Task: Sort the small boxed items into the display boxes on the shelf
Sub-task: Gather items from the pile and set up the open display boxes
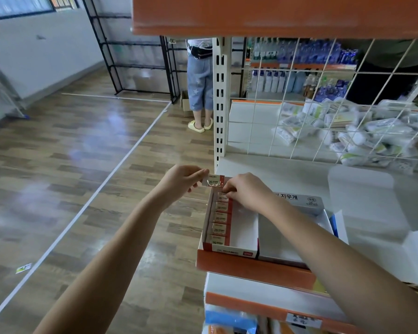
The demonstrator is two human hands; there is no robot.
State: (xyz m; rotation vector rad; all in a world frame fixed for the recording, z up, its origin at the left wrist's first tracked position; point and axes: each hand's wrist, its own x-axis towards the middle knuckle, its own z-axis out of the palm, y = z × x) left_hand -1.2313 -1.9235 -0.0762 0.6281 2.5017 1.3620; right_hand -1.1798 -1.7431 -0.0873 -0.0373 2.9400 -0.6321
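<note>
My left hand (182, 180) pinches the left end of a small white-and-red boxed eraser (214, 180) marked 2B, held above the far end of a white display box (244, 233). My right hand (245, 190) pinches the eraser's right lower corner, fingers curled, over the same box. A row of several identical erasers (219, 219) fills the box's left column; its right part is bare. A second white display box (279, 239) stands beside it on the right, under my right forearm.
The boxes sit at the left front of a white shelf with an orange edge (251, 267). A white perforated post (221, 97) and wire grid (323, 97) rise behind. A person (200, 85) stands in the aisle. White lids (362, 189) lie on the right.
</note>
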